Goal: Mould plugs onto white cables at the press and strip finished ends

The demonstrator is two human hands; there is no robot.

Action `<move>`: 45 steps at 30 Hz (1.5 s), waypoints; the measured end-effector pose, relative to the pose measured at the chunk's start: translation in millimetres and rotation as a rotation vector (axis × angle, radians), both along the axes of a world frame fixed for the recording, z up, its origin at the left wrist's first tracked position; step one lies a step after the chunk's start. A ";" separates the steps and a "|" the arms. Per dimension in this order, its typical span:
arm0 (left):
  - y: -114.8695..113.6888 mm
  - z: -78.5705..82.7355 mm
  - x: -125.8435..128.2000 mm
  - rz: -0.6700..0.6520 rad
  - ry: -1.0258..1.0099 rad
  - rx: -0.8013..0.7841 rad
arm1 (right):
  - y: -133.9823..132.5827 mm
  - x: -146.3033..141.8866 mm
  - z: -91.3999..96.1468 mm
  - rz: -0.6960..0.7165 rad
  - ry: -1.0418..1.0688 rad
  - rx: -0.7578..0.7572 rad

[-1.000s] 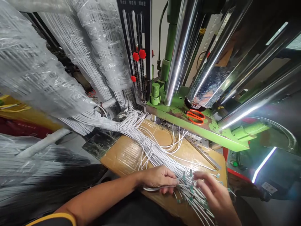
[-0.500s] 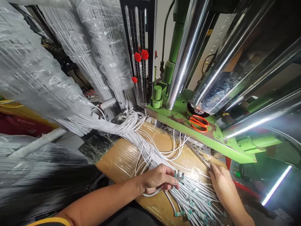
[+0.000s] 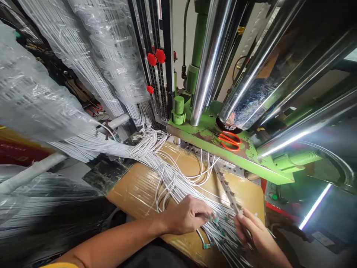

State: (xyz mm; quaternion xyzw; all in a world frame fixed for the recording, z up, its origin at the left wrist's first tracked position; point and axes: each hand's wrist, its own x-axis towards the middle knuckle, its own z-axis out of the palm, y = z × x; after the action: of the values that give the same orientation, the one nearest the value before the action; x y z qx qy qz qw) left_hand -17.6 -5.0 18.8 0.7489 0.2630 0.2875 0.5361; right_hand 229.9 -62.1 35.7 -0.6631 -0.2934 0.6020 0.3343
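Note:
A thick bundle of white cables (image 3: 167, 178) runs from the upper left, many of its ends tipped with small green connectors (image 3: 206, 246). My left hand (image 3: 192, 216) is closed in a pinch on a few of these cable ends; green tips poke out past the fingers. To the right, my right hand (image 3: 252, 230) has its fingers wrapped around the near end of a long, narrow metal strip (image 3: 228, 191) with an uneven edge. The strip's far end reaches the press plate. Cable ends fan out between both hands, partly blurred.
The green press plate (image 3: 251, 163) with chrome columns (image 3: 205, 70) stands beyond the brown taped work surface (image 3: 139, 190). Orange-handled scissors (image 3: 230, 141) lie on the plate. Plastic-wrapped cable bundles (image 3: 111, 48) hang at left. A lit tube (image 3: 315, 206) is at right.
My right hand has closed around the strip's near end and moved slightly left and down. My left hand has turned over the cable ends, tips now lower. The view has shifted a little.

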 end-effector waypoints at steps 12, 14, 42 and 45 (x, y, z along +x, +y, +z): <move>-15.9 -16.0 9.9 -0.116 0.201 0.494 | -25.2 -44.3 -52.2 -0.008 -0.205 0.345; -17.2 -14.6 10.4 -0.113 0.207 0.504 | -26.8 -42.7 -56.4 0.042 -0.204 0.374; -3.8 10.3 16.3 0.350 0.135 -0.327 | -16.3 -57.5 -43.7 0.015 -0.334 0.309; 3.7 14.7 14.1 0.341 0.164 -0.277 | -16.1 -57.3 -44.2 0.014 -0.317 0.304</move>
State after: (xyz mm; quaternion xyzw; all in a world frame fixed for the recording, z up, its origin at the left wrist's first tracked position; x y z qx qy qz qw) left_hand -3.4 -1.2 33.5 0.6337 0.4652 0.2734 0.5543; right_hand 172.7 -78.2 -8.4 -0.6894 -0.4345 0.4412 0.3759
